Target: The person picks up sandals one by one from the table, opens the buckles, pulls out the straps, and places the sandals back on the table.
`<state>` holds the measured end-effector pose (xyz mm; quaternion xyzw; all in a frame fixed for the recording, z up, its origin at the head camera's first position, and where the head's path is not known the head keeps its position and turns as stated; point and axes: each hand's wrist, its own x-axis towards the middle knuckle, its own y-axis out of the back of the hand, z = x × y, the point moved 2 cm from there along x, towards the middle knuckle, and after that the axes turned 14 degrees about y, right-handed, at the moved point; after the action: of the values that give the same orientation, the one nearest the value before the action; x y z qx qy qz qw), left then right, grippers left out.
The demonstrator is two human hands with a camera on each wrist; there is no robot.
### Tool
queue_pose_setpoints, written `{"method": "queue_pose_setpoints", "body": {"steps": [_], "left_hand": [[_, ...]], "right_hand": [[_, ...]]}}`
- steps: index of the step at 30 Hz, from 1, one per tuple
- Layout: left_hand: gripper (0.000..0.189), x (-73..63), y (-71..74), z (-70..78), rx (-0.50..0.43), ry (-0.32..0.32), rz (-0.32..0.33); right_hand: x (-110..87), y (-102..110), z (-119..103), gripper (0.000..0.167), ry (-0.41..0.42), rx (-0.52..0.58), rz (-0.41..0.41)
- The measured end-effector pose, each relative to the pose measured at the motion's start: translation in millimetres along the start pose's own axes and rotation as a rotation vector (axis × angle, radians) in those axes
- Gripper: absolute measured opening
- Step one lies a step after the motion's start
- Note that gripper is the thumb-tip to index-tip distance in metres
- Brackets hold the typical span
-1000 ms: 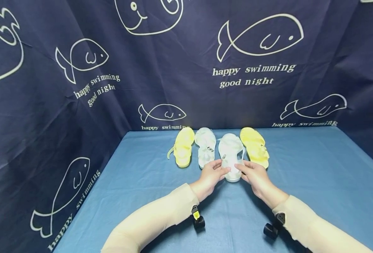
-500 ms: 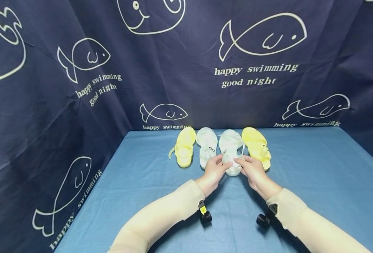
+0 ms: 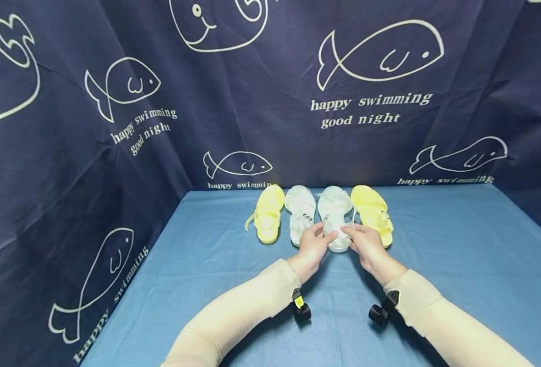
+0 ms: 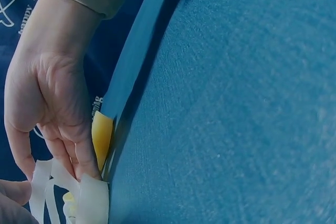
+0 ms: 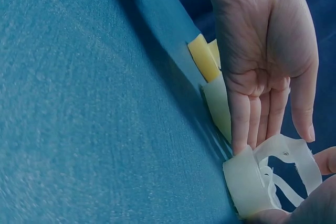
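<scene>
Both hands are clamped on the near end of one white sandal (image 3: 335,200), the left hand (image 3: 313,247) at its left side and the right hand (image 3: 367,246) at its right, thumbs turned inward over the top and fingers down along the sides. The sandal lies toward the far side of the blue cloth-covered table (image 3: 197,295), third from the left in a row, between a pale sandal (image 3: 300,200) and the right-hand yellow sandal (image 3: 370,203); another yellow sandal (image 3: 268,211) lies at the left end, its strap (image 3: 249,221) hanging out sideways. Whether the left hand touches the pale sandal beside it, I cannot tell. The held one looks light, probably moulded from plastic or rubber: a fairly firm sole that should bend a little, under thin straps (image 5: 304,169) that would flex easily (the right wrist view shows them standing up in a loop). The smooth surface may be slightly slick, though nothing about it suggests it breaks easily. The best hold is likely low on both sides of the sole, as pulling by the straps alone could twist it.
</scene>
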<state>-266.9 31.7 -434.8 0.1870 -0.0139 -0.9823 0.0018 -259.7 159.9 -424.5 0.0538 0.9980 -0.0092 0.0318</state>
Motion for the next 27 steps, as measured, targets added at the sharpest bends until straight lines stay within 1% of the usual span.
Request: {"method": "queue_pose_setpoints", "body": {"steps": [5,8,11,15,23,27], "left_hand": [[0.053,-0.2,-0.4,0.7,0.017,-0.002,-0.005],[0.053,-0.9,-0.3,0.4,0.009,0.010,-0.019],[0.058,-1.0,-0.5,1.5,0.000,0.014,-0.031],[0.067,-1.9,-0.5,2.9,0.018,0.016,-0.033],[0.069,-2.5,-2.0,8.6,0.037,-0.016,-0.026],[0.069,-3.9,-3.4,12.4,0.065,-0.036,-0.013]], "right_hand": [[0.6,1.5,-0.5,0.060,-0.007,0.016,-0.012],[0.5,2.7,-2.0,0.064,-0.011,0.024,-0.034],[0.4,3.8,-4.3,0.070,-0.018,0.036,-0.056],[-0.1,6.0,-6.4,0.074,-0.024,0.048,-0.073],[-0.9,10.5,-12.1,0.075,-0.001,-0.003,-0.125],[-2.4,12.1,-15.0,0.076,-0.001,-0.010,-0.145]]}}
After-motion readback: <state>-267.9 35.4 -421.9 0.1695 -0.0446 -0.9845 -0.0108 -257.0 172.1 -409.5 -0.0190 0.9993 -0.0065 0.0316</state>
